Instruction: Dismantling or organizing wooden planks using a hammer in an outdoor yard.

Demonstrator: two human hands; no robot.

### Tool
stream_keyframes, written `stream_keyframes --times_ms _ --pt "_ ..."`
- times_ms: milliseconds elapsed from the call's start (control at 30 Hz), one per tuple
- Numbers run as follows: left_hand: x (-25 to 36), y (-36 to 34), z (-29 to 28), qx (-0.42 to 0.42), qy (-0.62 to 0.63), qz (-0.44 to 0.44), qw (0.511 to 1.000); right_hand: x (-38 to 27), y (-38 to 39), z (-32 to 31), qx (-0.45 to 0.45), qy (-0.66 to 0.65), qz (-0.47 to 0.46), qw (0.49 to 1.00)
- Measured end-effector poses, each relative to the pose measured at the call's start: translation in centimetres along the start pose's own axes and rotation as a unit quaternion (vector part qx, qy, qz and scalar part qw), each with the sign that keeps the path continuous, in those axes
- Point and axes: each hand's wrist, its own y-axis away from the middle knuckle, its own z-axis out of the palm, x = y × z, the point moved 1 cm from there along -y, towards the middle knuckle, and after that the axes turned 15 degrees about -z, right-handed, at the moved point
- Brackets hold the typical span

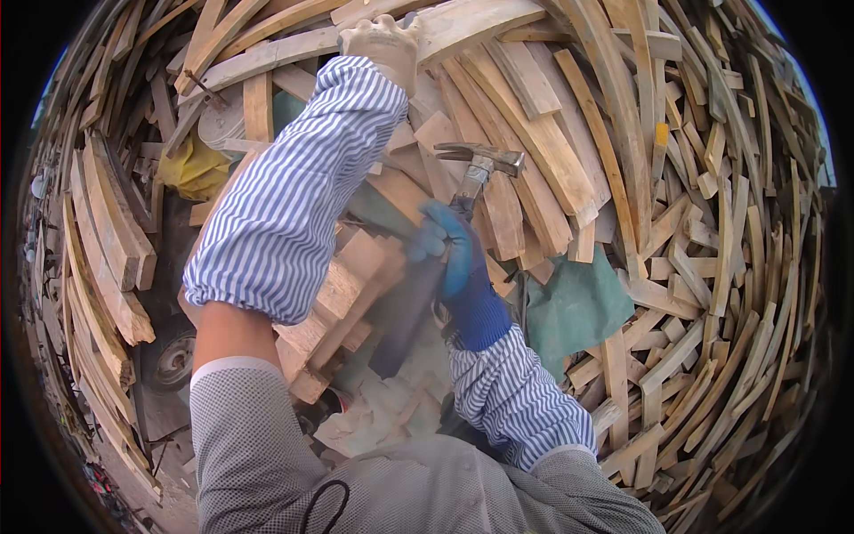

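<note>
Far to my left, at 8 o'clock, a small wheel sits by the timber; at 10 o'clock lies a crumpled yellow bag. Nearer the middle, toward 8 o'clock, I see chunky wooden blocks. Just short of 12 o'clock, my left grip, in a cream glove, rests over a plank; its fingertips are hidden, so I can't tell whether it has closed on the wood. There is a faint mark on that glove's back, too small to read. The plank's long axis slants toward 2 o'clock.

At the centre, my right grip, in a blue glove, is wrapped round the handle of a claw hammer. The hammer's long axis runs from 1 o'clock at the head to 7 o'clock at the blurred handle end; its claw points to 9 o'clock, its striking face to 3 o'clock. Right of it, between 3 and 4 o'clock, a green cloth lies against a heap of wood offcuts.
</note>
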Motion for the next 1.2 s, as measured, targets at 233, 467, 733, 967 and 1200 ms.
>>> stream_keyframes --times_ms 233,467,733,967,1200 --pt "-19.0 11.6 -7.5 -0.128 0.133 0.018 0.983 0.1 -1.1 -0.2 -0.059 -0.041 0.034 0.997" --pt "-31.3 34.8 -2.4 -0.381 0.37 -0.248 0.811 1.2 -0.1 -1.1 -0.145 0.061 0.11 0.981" --pt "-35.0 48.5 14.3 -0.299 0.262 -0.344 0.851 3.8 3.8 -0.5 -0.199 0.339 0.075 0.916" --pt "-34.1 49.1 14.0 -0.251 0.279 -0.391 0.841 8.2 7.9 0.8 -0.317 0.517 -0.015 0.795" --pt "-34.8 48.4 13.3 -0.278 0.339 -0.351 0.828 15.7 15.0 0.6 -0.515 0.654 -0.102 0.544"
